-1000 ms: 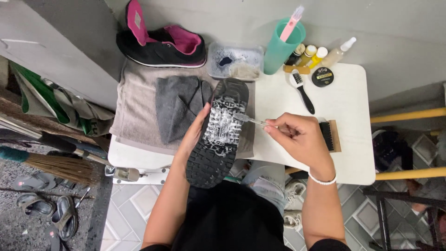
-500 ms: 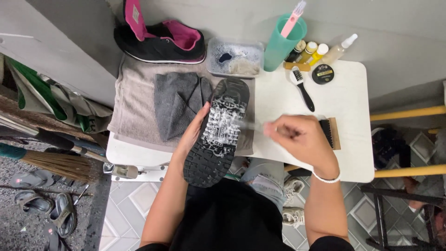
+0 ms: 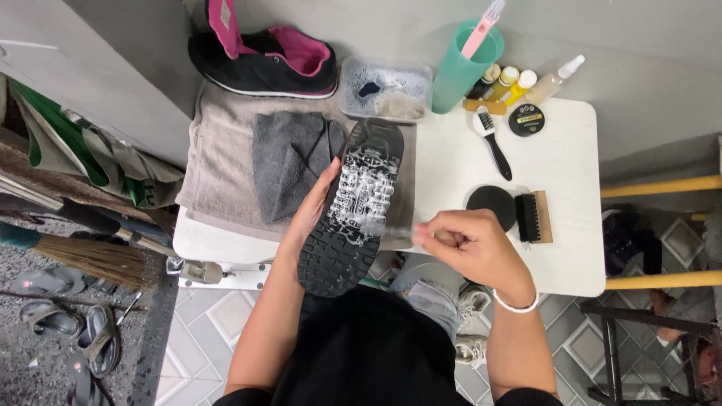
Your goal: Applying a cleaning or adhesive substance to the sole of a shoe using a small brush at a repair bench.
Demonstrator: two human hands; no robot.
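At centre frame, above the white desk (image 3: 451, 173), the left hand (image 3: 312, 214) cradled an upturned black shoe (image 3: 353, 207) (sole soapy) while the right hand (image 3: 470, 244) kept its grip closed around a blurred brush (image 3: 387, 229).

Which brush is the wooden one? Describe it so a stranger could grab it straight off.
Start at the white table and go to its right half, just beyond the right hand. The wooden brush lies there beside a round black pad. It alone has a short, blocky, pale wooden back with black bristles; the other brush, further back, has a long black handle.
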